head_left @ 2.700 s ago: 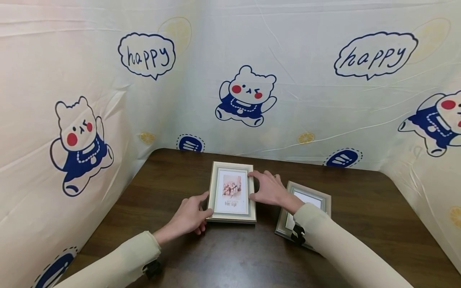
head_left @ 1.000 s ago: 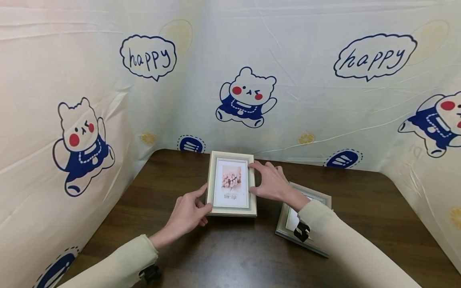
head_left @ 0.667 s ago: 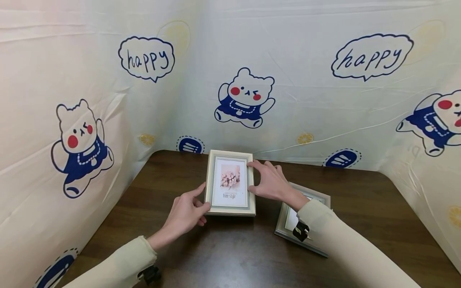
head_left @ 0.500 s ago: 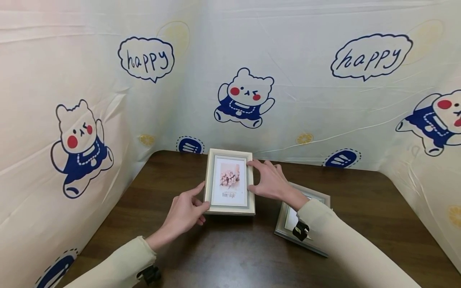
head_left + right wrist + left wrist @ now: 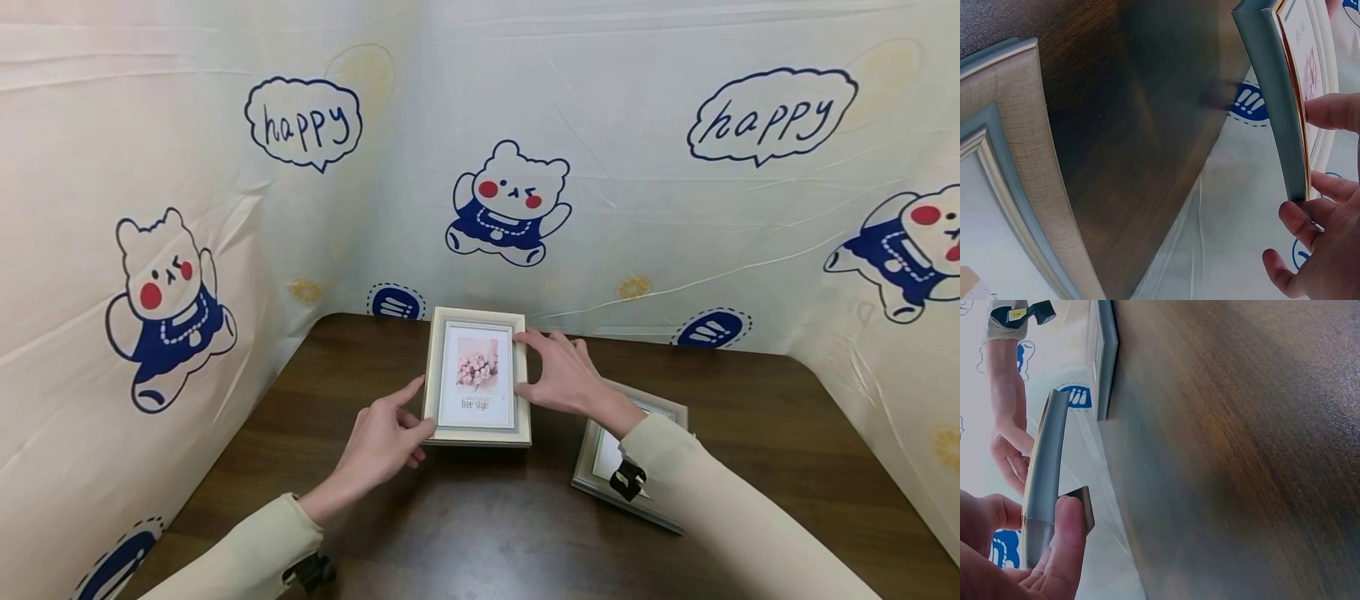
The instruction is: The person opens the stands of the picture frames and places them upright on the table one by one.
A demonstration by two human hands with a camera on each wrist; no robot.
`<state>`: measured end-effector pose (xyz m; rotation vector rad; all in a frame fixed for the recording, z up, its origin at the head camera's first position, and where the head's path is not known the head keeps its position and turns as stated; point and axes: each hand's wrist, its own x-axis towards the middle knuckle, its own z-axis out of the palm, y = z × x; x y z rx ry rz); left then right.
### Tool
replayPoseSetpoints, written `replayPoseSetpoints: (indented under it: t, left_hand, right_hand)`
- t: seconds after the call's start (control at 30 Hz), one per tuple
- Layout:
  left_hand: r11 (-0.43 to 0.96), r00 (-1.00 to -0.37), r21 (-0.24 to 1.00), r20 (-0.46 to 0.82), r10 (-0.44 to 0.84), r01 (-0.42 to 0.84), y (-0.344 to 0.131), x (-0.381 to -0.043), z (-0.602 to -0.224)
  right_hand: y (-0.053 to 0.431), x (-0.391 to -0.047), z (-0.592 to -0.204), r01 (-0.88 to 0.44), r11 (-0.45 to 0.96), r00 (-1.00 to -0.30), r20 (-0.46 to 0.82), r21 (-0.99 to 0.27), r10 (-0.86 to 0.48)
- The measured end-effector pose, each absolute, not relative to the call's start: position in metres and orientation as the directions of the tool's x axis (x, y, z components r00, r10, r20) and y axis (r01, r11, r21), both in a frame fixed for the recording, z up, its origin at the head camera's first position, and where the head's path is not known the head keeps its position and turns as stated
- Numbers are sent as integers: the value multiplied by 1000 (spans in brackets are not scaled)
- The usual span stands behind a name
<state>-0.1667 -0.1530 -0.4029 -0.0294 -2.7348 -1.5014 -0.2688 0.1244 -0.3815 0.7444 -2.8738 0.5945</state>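
Both my hands hold a cream picture frame [image 5: 480, 375] with a pink flower print marked "free style", tilted up above the table. My left hand [image 5: 378, 442] grips its lower left corner, thumb in front. In the left wrist view the frame's grey-blue side [image 5: 1047, 469] stands clear of the table, and fingers behind it touch a small dark flap [image 5: 1087, 509]. My right hand [image 5: 562, 375] pinches the right edge; in the right wrist view its fingers bend around the frame's side [image 5: 1279, 106].
A second, greyish-beige picture frame [image 5: 587, 473] lies face up at the right, partly under my right forearm. The dark wooden table [image 5: 465, 533] has a patterned white cloth [image 5: 645, 208] around its back and sides.
Over the last seconds the flower-print frame has risen off the table and tipped up towards me, shifting slightly left and away. Both hands keep their hold. The second frame lies still.
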Motion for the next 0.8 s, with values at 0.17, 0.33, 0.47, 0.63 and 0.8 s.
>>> replayPoseSetpoints:
  t: [0.17,0.33,0.47,0.63,0.8]
  left_hand:
    - [532,-1000,846,24,5,23,-153,-167,-401]
    - [517,-1000,856,15,11,18,-152,-166,-399]
    - [510,-1000,860,11,15,17,-152,-165,-397]
    - [516,-1000,856,4,12,9,-151,-165,-396]
    - [520,-1000,854,4,13,11,-151,-165,-394]
  right_hand:
    - [125,-269,-379,-490,797,-872,207,-353,-445]
    - [125,-269,-377,-498,794,-867,214,-349,-450]
    - [124,-269,-376,-497,796,-867,212,-346,-450]
    - [124,-267,-373,-500,798,-866,219,-337,-450]
    - [125,-265,-370,-503,800,-863,229,-326,-450]
